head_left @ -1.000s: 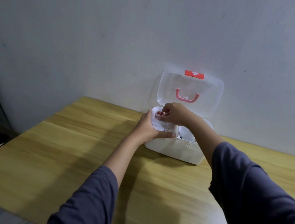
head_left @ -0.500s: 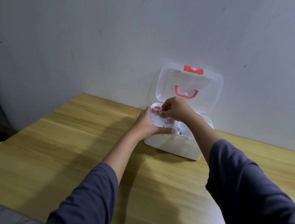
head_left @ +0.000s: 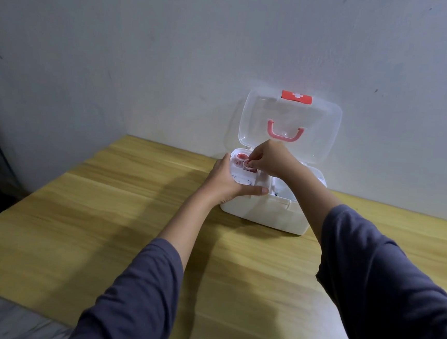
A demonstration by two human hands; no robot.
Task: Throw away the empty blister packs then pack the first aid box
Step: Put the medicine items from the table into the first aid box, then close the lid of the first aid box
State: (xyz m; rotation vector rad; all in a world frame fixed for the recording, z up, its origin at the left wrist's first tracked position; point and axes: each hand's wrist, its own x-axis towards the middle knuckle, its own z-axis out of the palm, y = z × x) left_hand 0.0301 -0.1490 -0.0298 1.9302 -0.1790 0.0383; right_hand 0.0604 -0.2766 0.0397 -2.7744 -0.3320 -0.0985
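Against the wall [head_left: 120, 38], open first aid box [head_left: 267, 216] (both hands [head_left: 226, 183] inside).

Wooden table [head_left: 104, 226] against wall; open white first aid box [head_left: 267, 216] on far edge.

So the first aid box [head_left: 264, 213] is plain white on the bottom, and its lid [head_left: 321, 123] is clear, kinda frosted. Top edge of the lid has a red latch [head_left: 296, 97] with a little white cross on it, and just below that latch is a pinkish-red handle [head_left: 284, 132]. Inside the box, at its left end, there's a white roll [head_left: 241, 157] with a red center, plus another red-and-white roll [head_left: 249, 167] right beside it. The table [head_left: 105, 213] under the box is yellowish wood with lighter and darker plank streaks. The wall [head_left: 146, 54] behind the box is pale grey-blue with a few dark specks. Both sleeves [head_left: 135, 297] are dark slate blue.
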